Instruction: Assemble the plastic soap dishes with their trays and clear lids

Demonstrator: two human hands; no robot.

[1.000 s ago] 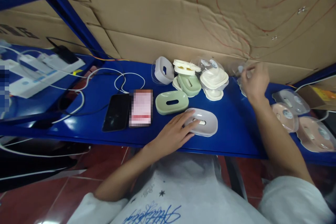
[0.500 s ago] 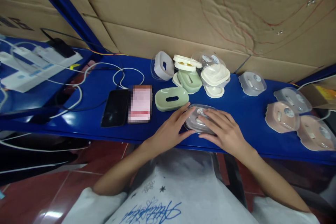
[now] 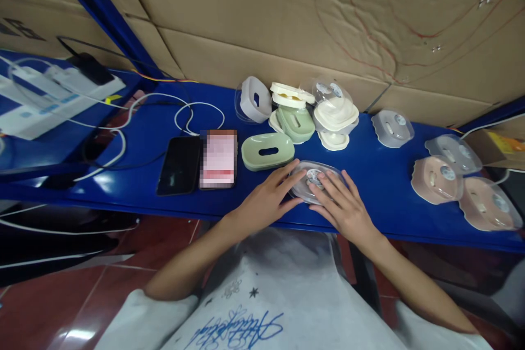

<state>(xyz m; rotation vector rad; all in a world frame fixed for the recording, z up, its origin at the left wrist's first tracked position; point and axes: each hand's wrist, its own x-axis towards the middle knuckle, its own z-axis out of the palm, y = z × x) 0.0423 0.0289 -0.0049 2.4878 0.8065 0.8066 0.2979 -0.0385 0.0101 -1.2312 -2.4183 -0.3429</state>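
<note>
A soap box [image 3: 302,190] with a greyish base and a clear lid bearing a round sticker lies flat near the table's front edge. My left hand [image 3: 268,197] grips its left side, fingers at the back edge and thumb at the front. From the right, my right hand [image 3: 342,208] holds it, with spread fingers across the lid and the thumb at the front edge. Part of the box is hidden under my fingers. Just behind my left hand is a green soap dish tray [image 3: 262,161] with a dark oval slot.
Behind lie a green part [image 3: 296,124], cream parts [image 3: 334,115] and a pale lilac piece [image 3: 254,101]. Lidded boxes stand at right, one grey [image 3: 392,130] and one pink [image 3: 435,180]. Two phones [image 3: 178,167] and a power strip [image 3: 36,117] with cables are at left.
My right hand's fingers have shifted left across the lid and spread, the little finger side lifting off the right edge. My left hand stays at the box. The view has shifted slightly.
</note>
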